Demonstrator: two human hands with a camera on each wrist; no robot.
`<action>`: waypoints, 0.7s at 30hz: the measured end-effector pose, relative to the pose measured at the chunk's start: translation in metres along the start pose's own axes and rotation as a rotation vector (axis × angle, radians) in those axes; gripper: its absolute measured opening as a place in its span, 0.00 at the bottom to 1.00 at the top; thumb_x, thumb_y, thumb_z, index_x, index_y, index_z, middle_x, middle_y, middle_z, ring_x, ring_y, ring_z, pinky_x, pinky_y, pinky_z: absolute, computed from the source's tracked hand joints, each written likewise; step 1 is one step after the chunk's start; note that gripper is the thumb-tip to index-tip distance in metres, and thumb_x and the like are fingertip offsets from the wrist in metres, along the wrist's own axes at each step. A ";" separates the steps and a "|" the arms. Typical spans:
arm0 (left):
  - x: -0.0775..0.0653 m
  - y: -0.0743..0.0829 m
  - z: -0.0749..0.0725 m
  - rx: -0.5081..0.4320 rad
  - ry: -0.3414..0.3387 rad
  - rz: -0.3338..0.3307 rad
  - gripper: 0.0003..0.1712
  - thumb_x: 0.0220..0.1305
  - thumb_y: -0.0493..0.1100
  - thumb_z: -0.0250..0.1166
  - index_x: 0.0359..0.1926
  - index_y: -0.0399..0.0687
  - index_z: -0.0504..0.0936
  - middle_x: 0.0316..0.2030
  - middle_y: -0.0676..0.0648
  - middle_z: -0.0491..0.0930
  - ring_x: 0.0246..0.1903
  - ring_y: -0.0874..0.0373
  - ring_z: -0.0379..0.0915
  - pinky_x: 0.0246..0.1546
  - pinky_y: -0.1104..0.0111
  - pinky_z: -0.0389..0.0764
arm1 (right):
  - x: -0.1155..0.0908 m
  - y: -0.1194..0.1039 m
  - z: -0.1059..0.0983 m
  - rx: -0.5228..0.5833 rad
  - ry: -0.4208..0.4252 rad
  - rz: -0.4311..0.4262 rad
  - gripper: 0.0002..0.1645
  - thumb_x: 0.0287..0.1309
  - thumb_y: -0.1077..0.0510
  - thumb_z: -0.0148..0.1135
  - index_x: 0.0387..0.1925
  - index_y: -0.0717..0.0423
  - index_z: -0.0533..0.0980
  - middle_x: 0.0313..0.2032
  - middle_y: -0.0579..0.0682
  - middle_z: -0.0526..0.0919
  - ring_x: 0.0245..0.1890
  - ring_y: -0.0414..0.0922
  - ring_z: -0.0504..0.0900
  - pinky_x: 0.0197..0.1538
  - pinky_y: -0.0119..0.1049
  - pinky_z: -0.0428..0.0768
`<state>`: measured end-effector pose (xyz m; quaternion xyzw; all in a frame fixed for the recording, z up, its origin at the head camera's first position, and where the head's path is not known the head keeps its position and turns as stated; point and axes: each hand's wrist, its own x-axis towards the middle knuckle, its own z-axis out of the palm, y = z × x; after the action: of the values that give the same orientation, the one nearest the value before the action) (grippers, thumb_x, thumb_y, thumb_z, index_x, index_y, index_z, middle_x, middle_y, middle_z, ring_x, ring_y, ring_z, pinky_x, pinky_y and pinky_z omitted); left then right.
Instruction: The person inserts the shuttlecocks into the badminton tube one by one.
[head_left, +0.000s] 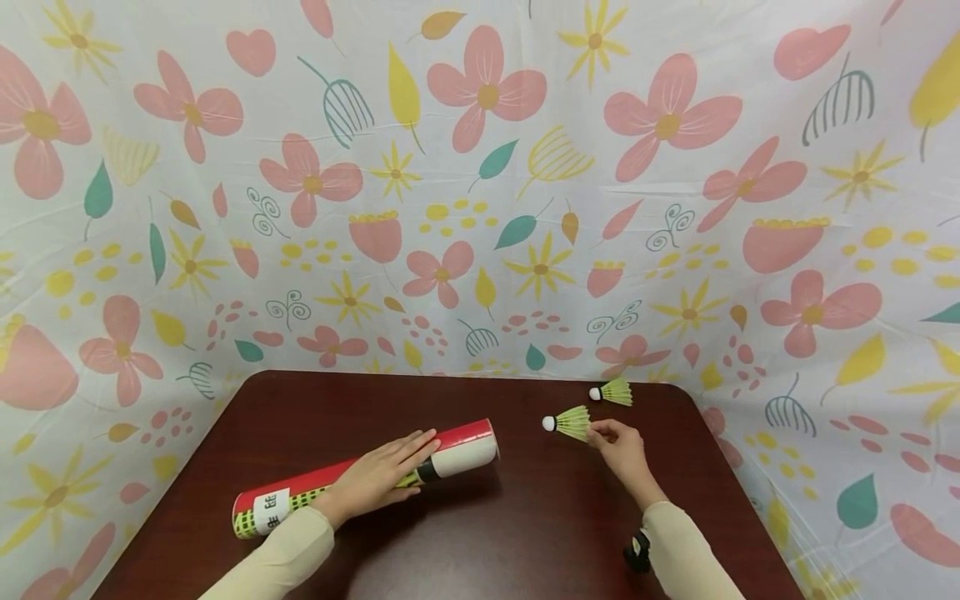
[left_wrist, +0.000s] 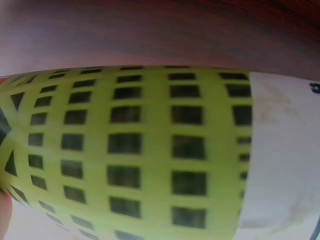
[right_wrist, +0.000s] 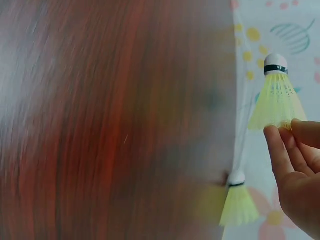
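A shuttlecock tube (head_left: 465, 450), red, white and yellow-green with a dark grid pattern, lies slantwise on the left half of the table. Over its middle rests my left hand (head_left: 382, 475), fingers stretched across the top and thumb along the near side. The left wrist view is filled by the tube's grid print (left_wrist: 155, 150) and a white label (left_wrist: 285, 150). My right hand (head_left: 624, 454) pinches the feather rim of a yellow shuttlecock (head_left: 572, 422) between thumb and fingertips, its white cork facing left. Close behind it, a second yellow shuttlecock (head_left: 617, 392) lies on its side.
The dark red-brown table (head_left: 525, 533) has rounded far corners. Flower-printed cloth (head_left: 480, 208) hangs behind and along both sides of it. A black strapped device (head_left: 637, 552) sits at my right wrist.
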<state>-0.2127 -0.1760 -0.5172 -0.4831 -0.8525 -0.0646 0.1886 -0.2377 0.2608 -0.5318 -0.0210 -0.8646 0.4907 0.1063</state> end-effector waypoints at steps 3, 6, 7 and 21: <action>0.000 0.000 0.000 -0.003 -0.013 -0.007 0.49 0.54 0.49 0.73 0.73 0.46 0.58 0.70 0.43 0.61 0.66 0.49 0.62 0.59 0.57 0.72 | -0.003 -0.008 0.006 0.058 -0.027 -0.016 0.10 0.61 0.62 0.63 0.41 0.65 0.81 0.35 0.58 0.85 0.35 0.49 0.86 0.37 0.36 0.83; 0.000 0.001 0.000 -0.002 -0.021 -0.012 0.50 0.54 0.50 0.73 0.73 0.46 0.58 0.70 0.43 0.60 0.66 0.49 0.61 0.58 0.57 0.72 | -0.006 -0.015 0.011 0.102 -0.040 -0.078 0.09 0.60 0.62 0.64 0.40 0.65 0.81 0.34 0.58 0.85 0.35 0.49 0.86 0.39 0.45 0.83; 0.000 0.001 0.000 -0.002 -0.022 -0.014 0.50 0.54 0.49 0.73 0.73 0.46 0.58 0.70 0.43 0.60 0.66 0.49 0.61 0.58 0.57 0.73 | -0.006 -0.016 0.012 0.111 -0.038 -0.105 0.08 0.59 0.63 0.64 0.39 0.65 0.81 0.34 0.57 0.85 0.34 0.49 0.86 0.38 0.46 0.83; 0.005 0.001 -0.003 -0.016 -0.020 -0.011 0.50 0.53 0.48 0.74 0.73 0.45 0.58 0.69 0.41 0.62 0.66 0.49 0.62 0.59 0.56 0.71 | -0.014 -0.042 0.029 0.103 -0.082 -0.154 0.05 0.56 0.62 0.67 0.34 0.60 0.83 0.30 0.55 0.86 0.31 0.46 0.85 0.31 0.30 0.80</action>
<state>-0.2128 -0.1726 -0.5125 -0.4804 -0.8566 -0.0674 0.1758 -0.2273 0.2127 -0.5130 0.0711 -0.8408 0.5253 0.1093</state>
